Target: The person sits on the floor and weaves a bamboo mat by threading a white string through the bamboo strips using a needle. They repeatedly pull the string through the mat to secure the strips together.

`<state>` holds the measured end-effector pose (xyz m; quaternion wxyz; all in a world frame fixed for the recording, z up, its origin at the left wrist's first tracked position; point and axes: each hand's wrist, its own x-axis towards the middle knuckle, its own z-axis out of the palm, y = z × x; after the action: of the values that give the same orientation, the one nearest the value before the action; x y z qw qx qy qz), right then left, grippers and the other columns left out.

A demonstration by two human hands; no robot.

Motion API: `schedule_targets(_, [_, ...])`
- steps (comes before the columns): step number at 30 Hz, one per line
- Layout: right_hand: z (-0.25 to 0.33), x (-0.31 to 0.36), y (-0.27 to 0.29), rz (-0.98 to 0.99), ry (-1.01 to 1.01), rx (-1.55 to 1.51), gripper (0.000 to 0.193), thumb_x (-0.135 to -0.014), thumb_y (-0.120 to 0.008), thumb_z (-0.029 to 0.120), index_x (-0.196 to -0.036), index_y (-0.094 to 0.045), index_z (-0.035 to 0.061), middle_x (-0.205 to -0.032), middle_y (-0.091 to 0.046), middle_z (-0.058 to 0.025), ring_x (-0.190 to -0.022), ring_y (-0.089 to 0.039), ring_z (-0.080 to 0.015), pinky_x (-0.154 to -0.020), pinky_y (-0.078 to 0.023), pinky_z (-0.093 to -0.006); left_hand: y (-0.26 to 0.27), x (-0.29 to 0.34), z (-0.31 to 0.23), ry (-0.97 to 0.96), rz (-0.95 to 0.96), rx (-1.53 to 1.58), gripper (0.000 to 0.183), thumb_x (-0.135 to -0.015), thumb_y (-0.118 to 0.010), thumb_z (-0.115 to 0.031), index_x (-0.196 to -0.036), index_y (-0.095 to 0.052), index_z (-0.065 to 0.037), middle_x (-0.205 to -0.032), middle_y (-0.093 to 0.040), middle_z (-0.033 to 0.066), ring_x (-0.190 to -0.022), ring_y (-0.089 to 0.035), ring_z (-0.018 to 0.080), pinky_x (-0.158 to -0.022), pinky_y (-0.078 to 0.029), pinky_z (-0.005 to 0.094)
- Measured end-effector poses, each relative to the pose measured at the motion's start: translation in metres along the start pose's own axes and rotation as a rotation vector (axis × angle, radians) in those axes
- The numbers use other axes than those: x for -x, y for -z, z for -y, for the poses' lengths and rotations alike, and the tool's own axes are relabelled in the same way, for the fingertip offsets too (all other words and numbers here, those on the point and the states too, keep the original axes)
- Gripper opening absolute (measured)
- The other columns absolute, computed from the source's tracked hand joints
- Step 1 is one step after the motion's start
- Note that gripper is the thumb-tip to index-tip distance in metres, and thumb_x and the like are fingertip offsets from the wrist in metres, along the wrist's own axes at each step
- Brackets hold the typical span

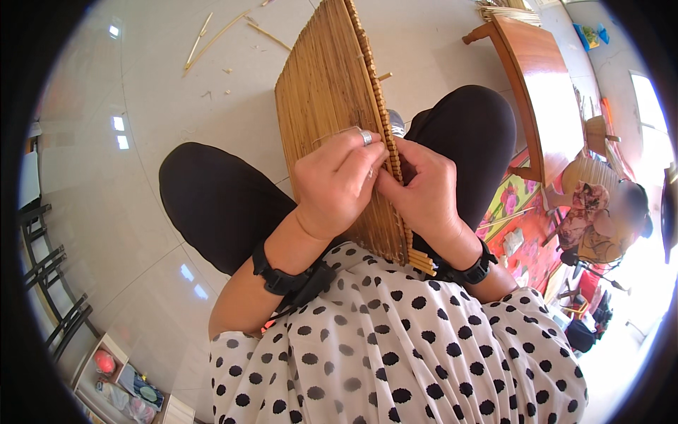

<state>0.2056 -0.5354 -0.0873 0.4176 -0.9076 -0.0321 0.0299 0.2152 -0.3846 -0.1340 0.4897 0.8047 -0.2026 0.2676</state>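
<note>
A brown panel of narrow reed-like strips (321, 78) stands tilted between my knees, its long right edge bound in a knobbly braid. Over the panel's face, my left hand (339, 180) is closed, fingertips pinched together at the braided edge. A thin pale strand runs by its ringed finger; what sits inside the pinch is hidden. From the other side, my right hand (427, 187) grips the same edge, thumb on the near side and fingers partly out of sight. Several cut rod ends (422, 261) stick out at the panel's lower corner, and one short rod end pokes out higher up.
Loose sticks (215, 42) and scraps lie on the tiled floor ahead. A wooden table (540, 85) stands at the right. Beyond my right knee another person (597, 219) sits near a red floral mat (519, 268). Black racks (53, 275) and a shelf line the left.
</note>
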Motion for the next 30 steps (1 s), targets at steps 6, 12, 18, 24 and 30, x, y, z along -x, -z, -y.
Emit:
schedule_targets(6, [0.002, -0.001, 0.002, -0.017, -0.034, -0.005, 0.021, -0.08, -0.076, 0.009, -0.097, -0.07, -0.0006, -0.077, -0.066, -0.0153, -0.063, -0.063, -0.0256, -0.061, -0.052, -0.0326, 0.001, 0.0, -0.002, -0.063, 0.049, -0.019, 0.02, -0.076, -0.082, 0.005, -0.092, -0.07, -0.001, -0.095, -0.073, 0.0122, -0.083, -0.074, 0.0294, -0.071, -0.062, 0.0333])
schedule_targets(12, [-0.001, -0.002, 0.001, -0.019, -0.088, -0.111, 0.026, -0.079, -0.078, 0.01, -0.102, -0.072, -0.0007, -0.079, -0.068, -0.0154, -0.063, -0.064, -0.0212, -0.062, -0.053, -0.031, 0.006, -0.005, 0.002, 0.031, -0.012, 0.101, 0.019, -0.077, -0.082, 0.002, -0.091, -0.069, -0.001, -0.09, -0.071, 0.0117, -0.079, -0.073, 0.0269, -0.067, -0.06, 0.0323])
schedule_targets(18, [-0.001, -0.001, -0.001, -0.001, -0.056, -0.082, 0.033, -0.083, -0.078, 0.005, -0.114, -0.072, -0.002, -0.077, -0.068, 0.0001, -0.068, -0.055, -0.0011, -0.061, -0.049, -0.0211, 0.0, -0.006, 0.008, 0.157, -0.105, 0.192, 0.013, -0.083, -0.08, 0.002, -0.092, -0.07, -0.001, -0.092, -0.073, 0.0134, -0.077, -0.073, 0.0271, -0.067, -0.059, 0.0325])
schedule_targets(24, [0.002, -0.002, -0.001, -0.005, -0.05, -0.074, 0.032, -0.083, -0.079, 0.006, -0.114, -0.072, -0.0016, -0.074, -0.065, 0.0006, -0.067, -0.053, -0.0011, -0.061, -0.048, -0.0207, -0.004, -0.003, 0.008, 0.127, -0.095, 0.153, 0.017, -0.08, -0.082, 0.002, -0.092, -0.071, -0.002, -0.091, -0.073, 0.0121, -0.077, -0.072, 0.0265, -0.066, -0.059, 0.0326])
schedule_targets(30, [0.0, -0.001, 0.001, -0.012, -0.087, -0.124, 0.025, -0.08, -0.077, 0.01, -0.101, -0.071, -0.0016, -0.075, -0.067, -0.0148, -0.061, -0.062, -0.0205, -0.061, -0.052, -0.0312, -0.001, -0.001, 0.004, 0.128, -0.026, 0.126, 0.019, -0.082, -0.08, 0.005, -0.098, -0.073, -0.001, -0.094, -0.073, 0.013, -0.08, -0.073, 0.0266, -0.069, -0.059, 0.032])
